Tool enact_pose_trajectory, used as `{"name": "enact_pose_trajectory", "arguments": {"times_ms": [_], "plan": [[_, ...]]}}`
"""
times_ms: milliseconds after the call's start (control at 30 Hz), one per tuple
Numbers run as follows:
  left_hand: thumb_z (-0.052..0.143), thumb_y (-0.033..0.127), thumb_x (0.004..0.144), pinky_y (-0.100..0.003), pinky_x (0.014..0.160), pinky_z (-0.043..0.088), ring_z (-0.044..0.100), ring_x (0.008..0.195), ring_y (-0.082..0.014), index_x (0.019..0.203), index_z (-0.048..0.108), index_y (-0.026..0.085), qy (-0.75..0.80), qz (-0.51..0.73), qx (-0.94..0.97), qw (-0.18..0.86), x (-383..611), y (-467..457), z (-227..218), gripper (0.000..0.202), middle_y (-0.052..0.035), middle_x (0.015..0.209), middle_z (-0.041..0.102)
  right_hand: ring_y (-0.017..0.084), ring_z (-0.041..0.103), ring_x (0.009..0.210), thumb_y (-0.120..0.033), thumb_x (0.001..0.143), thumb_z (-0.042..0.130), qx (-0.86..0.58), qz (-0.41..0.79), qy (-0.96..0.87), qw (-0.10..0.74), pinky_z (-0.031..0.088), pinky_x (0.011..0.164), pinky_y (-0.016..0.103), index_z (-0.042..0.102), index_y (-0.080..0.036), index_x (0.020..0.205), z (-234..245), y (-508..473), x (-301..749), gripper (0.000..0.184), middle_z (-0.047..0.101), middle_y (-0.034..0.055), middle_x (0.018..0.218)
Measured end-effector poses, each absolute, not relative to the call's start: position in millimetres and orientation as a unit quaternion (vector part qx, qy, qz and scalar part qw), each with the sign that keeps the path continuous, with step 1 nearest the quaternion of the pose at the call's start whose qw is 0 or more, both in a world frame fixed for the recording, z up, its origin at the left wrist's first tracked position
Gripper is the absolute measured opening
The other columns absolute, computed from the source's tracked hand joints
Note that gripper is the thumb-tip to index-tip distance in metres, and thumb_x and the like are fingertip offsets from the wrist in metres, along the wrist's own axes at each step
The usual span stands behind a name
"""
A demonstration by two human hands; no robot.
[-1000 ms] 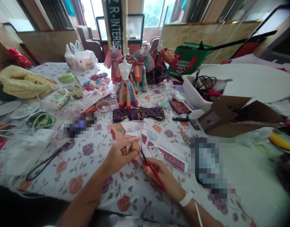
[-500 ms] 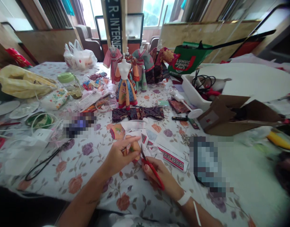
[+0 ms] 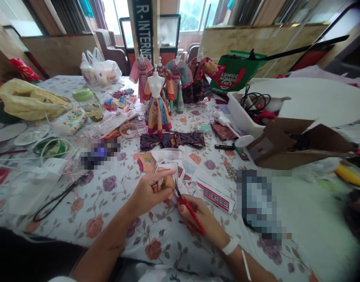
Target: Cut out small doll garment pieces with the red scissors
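My left hand point(image 3: 152, 192) pinches a small piece of orange patterned fabric point(image 3: 168, 183) between thumb and fingers, its index finger stretched out above. In my right hand point(image 3: 197, 213) is a pair of scissors with red handles point(image 3: 192, 215); the dark blades point(image 3: 177, 188) point up beside the fabric's right edge. Whether the blades touch the cloth I cannot tell. Just beyond lie paper and fabric scraps, among them an orange printed piece point(image 3: 147, 162) and a strip with a red and black border point(image 3: 216, 199). A folded dark paisley cloth point(image 3: 172, 141) rests behind these.
Small white dress forms in costumes stand at the back, the nearest in an orange and blue skirt point(image 3: 158, 113). On the right are an open cardboard box point(image 3: 274, 145), a white foam box point(image 3: 241, 111) and a green bag point(image 3: 231, 72). A lidded jar point(image 3: 87, 103) stands left.
The view has shifted very slightly. Both hands, the fabric and the scissors keep nearly the same positions.
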State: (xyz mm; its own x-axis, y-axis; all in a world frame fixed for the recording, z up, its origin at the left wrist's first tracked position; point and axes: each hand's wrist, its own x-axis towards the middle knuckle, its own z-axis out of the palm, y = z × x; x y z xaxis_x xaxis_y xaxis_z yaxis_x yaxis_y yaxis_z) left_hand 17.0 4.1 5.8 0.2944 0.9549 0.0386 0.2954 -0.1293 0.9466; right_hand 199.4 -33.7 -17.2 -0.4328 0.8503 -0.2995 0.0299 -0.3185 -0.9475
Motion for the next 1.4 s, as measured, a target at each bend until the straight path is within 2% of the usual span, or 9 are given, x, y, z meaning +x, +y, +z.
{"name": "enact_pose_trajectory", "arguments": {"times_ms": [167, 433, 600, 767, 1133, 1400], "plan": [[0.060, 0.015, 0.074, -0.019, 0.053, 0.038, 0.045, 0.055, -0.0071, 0.124, 0.060, 0.018, 0.455, 0.359, 0.644, 0.499, 16.4, 3.3, 5.7, 0.050, 0.0030, 0.073, 0.056, 0.004, 0.031, 0.033, -0.070, 0.071, 0.058, -0.448, 0.680, -0.499, 0.296, 0.026, 0.033, 0.019, 0.036, -0.021, 0.063, -17.1, -33.1, 199.2, 0.054, 0.034, -0.0105, 0.044], [0.059, 0.015, 0.073, -0.018, 0.050, 0.033, 0.037, 0.053, -0.0057, 0.123, 0.060, 0.020, 0.444, 0.362, 0.643, 0.508, 16.1, 3.7, 7.0, 0.051, 0.0040, 0.074, 0.049, 0.004, 0.028, 0.034, -0.064, 0.071, 0.063, -0.441, 0.687, -0.496, 0.296, 0.019, 0.034, 0.019, 0.035, -0.021, 0.061, -17.0, -34.0, 200.8, 0.052, 0.034, -0.0102, 0.044], [0.059, 0.017, 0.074, -0.019, 0.053, 0.035, 0.038, 0.055, -0.0066, 0.126, 0.058, 0.020, 0.441, 0.357, 0.644, 0.512, 15.7, 3.1, 7.3, 0.052, 0.0026, 0.078, 0.050, 0.005, 0.029, 0.035, -0.066, 0.071, 0.062, -0.444, 0.682, -0.501, 0.293, 0.020, 0.035, 0.020, 0.036, -0.021, 0.062, -16.6, -34.3, 200.6, 0.053, 0.034, -0.0097, 0.045], [0.059, 0.017, 0.074, -0.017, 0.049, 0.031, 0.034, 0.053, -0.0055, 0.125, 0.059, 0.021, 0.445, 0.358, 0.647, 0.505, 15.7, 2.5, 7.0, 0.051, 0.0038, 0.076, 0.046, 0.005, 0.029, 0.036, -0.068, 0.072, 0.059, -0.444, 0.675, -0.510, 0.295, 0.020, 0.035, 0.020, 0.036, -0.021, 0.062, -15.8, -34.4, 200.2, 0.054, 0.033, -0.0093, 0.046], [0.059, 0.014, 0.074, -0.017, 0.048, 0.031, 0.033, 0.051, -0.0047, 0.125, 0.058, 0.021, 0.437, 0.365, 0.644, 0.511, 16.4, 3.0, 6.2, 0.052, 0.0049, 0.074, 0.047, 0.004, 0.029, 0.036, -0.058, 0.071, 0.067, -0.448, 0.679, -0.501, 0.294, 0.020, 0.035, 0.019, 0.037, -0.021, 0.062, -17.3, -33.7, 200.2, 0.049, 0.034, -0.0093, 0.048], [0.061, 0.016, 0.074, -0.017, 0.049, 0.031, 0.033, 0.053, -0.0051, 0.126, 0.058, 0.021, 0.444, 0.359, 0.643, 0.511, 15.5, 2.8, 4.6, 0.052, 0.0042, 0.076, 0.046, 0.004, 0.029, 0.036, -0.058, 0.071, 0.067, -0.444, 0.681, -0.502, 0.297, 0.019, 0.034, 0.019, 0.037, -0.020, 0.061, -18.4, -32.6, 201.0, 0.050, 0.033, -0.0097, 0.047]]}}
